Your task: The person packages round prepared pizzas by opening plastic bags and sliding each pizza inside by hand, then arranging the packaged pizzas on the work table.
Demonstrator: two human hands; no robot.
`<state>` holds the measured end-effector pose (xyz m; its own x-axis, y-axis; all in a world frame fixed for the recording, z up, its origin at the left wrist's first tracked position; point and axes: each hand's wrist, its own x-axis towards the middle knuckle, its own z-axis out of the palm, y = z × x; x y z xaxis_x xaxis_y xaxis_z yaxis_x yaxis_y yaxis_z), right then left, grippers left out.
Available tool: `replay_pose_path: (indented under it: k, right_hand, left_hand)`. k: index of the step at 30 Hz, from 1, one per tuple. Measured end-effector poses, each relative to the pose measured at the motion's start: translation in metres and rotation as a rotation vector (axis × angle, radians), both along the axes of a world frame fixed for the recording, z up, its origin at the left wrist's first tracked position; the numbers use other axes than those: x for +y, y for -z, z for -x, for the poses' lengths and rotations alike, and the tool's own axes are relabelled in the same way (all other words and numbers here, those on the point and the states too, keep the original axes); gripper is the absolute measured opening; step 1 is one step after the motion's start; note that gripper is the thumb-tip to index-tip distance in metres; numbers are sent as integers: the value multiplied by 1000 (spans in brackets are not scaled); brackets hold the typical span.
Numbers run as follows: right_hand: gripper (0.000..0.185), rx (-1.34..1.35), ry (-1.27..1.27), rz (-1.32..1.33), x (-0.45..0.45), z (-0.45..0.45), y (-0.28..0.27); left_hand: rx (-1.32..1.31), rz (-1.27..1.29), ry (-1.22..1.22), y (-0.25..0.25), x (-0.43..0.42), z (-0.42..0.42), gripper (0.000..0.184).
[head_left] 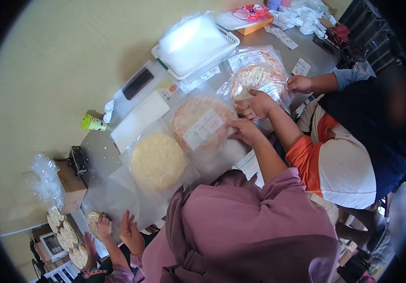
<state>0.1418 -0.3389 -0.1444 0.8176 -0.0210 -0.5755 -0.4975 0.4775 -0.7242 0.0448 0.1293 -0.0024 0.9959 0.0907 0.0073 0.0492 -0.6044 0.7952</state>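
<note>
My right hand [247, 131], below a mauve sleeve, has its fingers closed at the edge of a clear plastic bag. Inside that bag lies a flat round pizza [184, 115] with a white printed label [204, 129] on top. At lower left my left hand [131, 232] is raised with fingers stretched out, apparently holding nothing. Between my hands rests a pale round pizza [157, 161] covered in light shreds, on clear plastic. Beside my right hand, a co-worker's hand [260, 104] touches another bagged, labelled pizza [255, 78].
Another hand [299, 84] holds that bag's right side. At lower left, a co-worker's hand [104, 227] touches a small round base, near several more bases [66, 236]. A white basket [196, 70] of plastic sheets, phone [138, 83], green cup [93, 122] and cardboard box [71, 187] line the wall.
</note>
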Motion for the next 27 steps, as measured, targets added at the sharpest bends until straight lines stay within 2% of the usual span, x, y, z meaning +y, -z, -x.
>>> replay_pose_path:
  k: [1, 3, 6, 12, 14, 22, 27]
  right_hand:
    - [34, -10, -1, -4, 3, -1, -6]
    - [33, -172, 109, -386, 11, -1, -17]
    - [35, -196, 159, -482, 14, -9, -19]
    - [34, -185, 201, -507, 9, -18, -32]
    - [34, -206, 201, -509, 7, -18, -43]
    - [34, -306, 274, -491, -19, -19, -38]
    - [44, -337, 407, -563, -46, -21, -3]
  left_hand:
    - [27, 11, -12, 1, 2, 0, 38]
    - [39, 17, -23, -1, 2, 0, 38]
    - [41, 45, -98, -5, 3, -1, 39]
    - [23, -167, -54, -16, 8, -4, 38]
    - [122, 40, -199, -7, 19, -4, 37]
    - [-1, 71, -153, -16, 0, -16, 39]
    - [-61, 80, -162, -33, -12, -21, 39]
